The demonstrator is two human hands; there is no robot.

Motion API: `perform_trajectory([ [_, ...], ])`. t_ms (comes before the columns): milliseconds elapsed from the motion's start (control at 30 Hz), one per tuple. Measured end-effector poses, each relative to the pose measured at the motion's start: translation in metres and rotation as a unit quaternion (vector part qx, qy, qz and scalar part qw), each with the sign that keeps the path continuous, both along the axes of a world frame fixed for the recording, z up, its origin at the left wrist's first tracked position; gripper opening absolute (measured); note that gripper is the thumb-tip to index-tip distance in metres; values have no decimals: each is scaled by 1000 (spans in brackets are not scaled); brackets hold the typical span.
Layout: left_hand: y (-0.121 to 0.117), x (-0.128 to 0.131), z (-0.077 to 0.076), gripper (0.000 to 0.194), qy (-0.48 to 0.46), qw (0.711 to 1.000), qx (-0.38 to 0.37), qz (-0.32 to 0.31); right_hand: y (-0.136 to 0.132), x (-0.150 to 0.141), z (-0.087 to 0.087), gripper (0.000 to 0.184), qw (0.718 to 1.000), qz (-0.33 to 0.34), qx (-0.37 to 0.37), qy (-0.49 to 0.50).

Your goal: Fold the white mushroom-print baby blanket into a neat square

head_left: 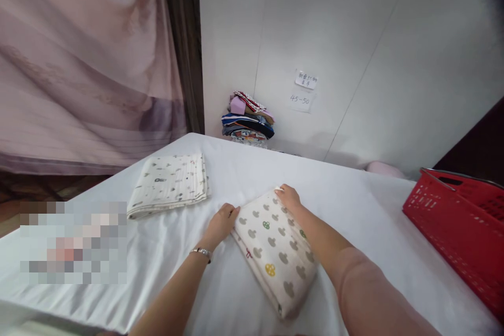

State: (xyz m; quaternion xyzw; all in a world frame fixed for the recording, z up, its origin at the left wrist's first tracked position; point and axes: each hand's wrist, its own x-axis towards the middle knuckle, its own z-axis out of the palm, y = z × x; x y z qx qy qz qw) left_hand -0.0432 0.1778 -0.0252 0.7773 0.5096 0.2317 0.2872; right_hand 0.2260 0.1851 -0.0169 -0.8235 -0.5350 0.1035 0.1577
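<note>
1. The cloth (271,252), folded into a thick pad, lies on the sheet (244,165), between its near edge and its far edge. It is set askew; grey, green and yellow mushroom shapes show on its upper face.
2. The left hand (224,223) grips the cloth's far left corner, fingers drawn together on the fabric. A bracelet (201,254) circles that wrist.
3. The right hand (289,198) grips the far right corner, its fingers bent over the edge; its forearm runs along the cloth's right side.
4. The other cloth (169,184), white with small grey prints, lies folded flat near the sheet's left edge, just short of its far left corner, well apart from the first.
5. The basket (452,239), red with a metal handle, stands at the sheet's right side, by the end of the far edge.
6. Beyond the far edge, a stack (248,123) of folded fabrics sits against the wall (334,26). Two notes (302,101) hang there, the lower reading "45-50".
7. A pink curtain (86,63) hangs past the left edge.
</note>
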Motion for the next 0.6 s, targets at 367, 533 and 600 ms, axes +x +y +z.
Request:
perform_trajectory([
  [367, -3, 3, 1, 37, -4, 1000, -11, 8, 9, 7, 4, 30, 998, 39, -25, 34],
  [533, -3, 1, -4, 37, -12, 1000, 6, 3, 9, -1, 3, 24, 999, 12, -3, 31],
  [600, -6, 2, -2, 36, 17, 1000, 7, 22, 7, -2, -1, 25, 1000, -2, 1, 27],
])
